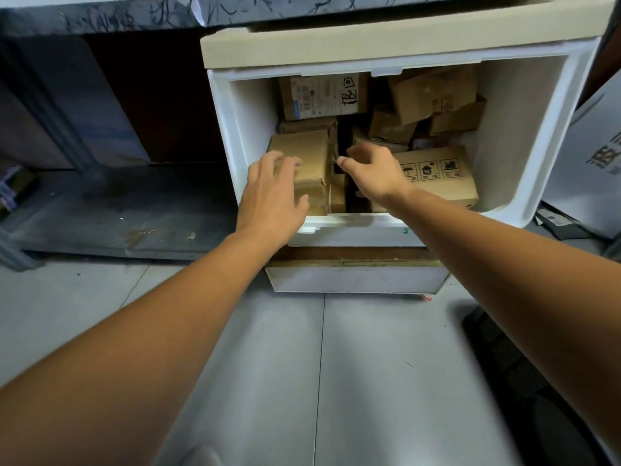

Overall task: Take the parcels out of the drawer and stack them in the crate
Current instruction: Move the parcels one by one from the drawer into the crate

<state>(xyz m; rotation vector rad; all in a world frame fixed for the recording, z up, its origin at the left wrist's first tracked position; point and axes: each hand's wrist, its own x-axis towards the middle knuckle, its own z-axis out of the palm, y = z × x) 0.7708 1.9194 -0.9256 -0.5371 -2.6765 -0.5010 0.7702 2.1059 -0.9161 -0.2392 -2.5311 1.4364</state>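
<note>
A white drawer (524, 136) stands pulled out and holds several brown cardboard parcels. My left hand (272, 193) lies with spread fingers on the left side of a plain brown parcel (311, 156) at the drawer's front left. My right hand (373, 173) hovers over the dark gap beside that parcel, fingers curled and apart, holding nothing. To its right lies a parcel with printed handling symbols (440, 176). A labelled parcel (322, 95) with black handwriting sits at the back left. No crate is in view.
A white cabinet top (369, 42) overhangs the drawer, with a second white drawer front (356, 279) below. A dark low shelf (117, 213) lies to the left. A large white box with dark lettering (598, 156) stands at the right. Grey floor tiles (302, 364) spread beneath my arms.
</note>
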